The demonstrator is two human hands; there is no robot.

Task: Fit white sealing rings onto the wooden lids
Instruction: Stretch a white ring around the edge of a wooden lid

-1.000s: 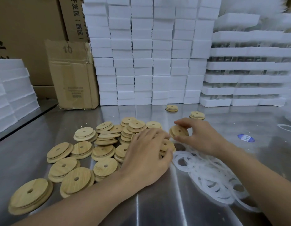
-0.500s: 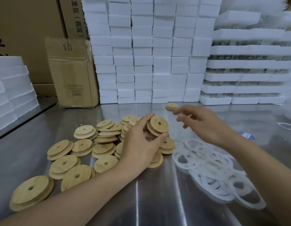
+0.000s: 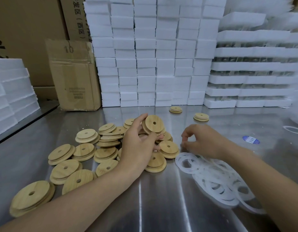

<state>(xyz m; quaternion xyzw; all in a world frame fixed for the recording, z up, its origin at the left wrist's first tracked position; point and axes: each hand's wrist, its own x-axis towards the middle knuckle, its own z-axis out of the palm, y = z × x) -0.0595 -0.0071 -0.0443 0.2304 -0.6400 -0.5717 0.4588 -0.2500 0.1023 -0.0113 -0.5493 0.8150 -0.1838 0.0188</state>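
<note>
a round wooden lid (image 3: pixel 153 123) with a small centre hole is held up off the table, pinched by its edge between the thumb and fingers of the left hand (image 3: pixel 138 144), tilted so its stepped face shows; no ring is on it yet. just to the right, the right hand (image 3: pixel 201 141) curls down over the near end of a loose heap of white sealing rings (image 3: pixel 215 180), fingertips drawn together as if plucking one, though blur hides whether a ring is actually caught. below and left of the held lid, a scattered pile of bare wooden lids (image 3: pixel 88 156) spreads across the steel table (image 3: pixel 153 206), many overlapping. farther back sit two single lids (image 3: pixel 201 117), apart from the pile; whether they carry rings is too small to tell, so most of the work looks still to do. one stray ring (image 3: pixel 293 129) and a blue sticker (image 3: pixel 251 139) lie far right. stacked white foam blocks (image 3: pixel 153 52) and a worn cardboard box (image 3: pixel 74 76) line the back. the tangled rings may lift together.
</note>
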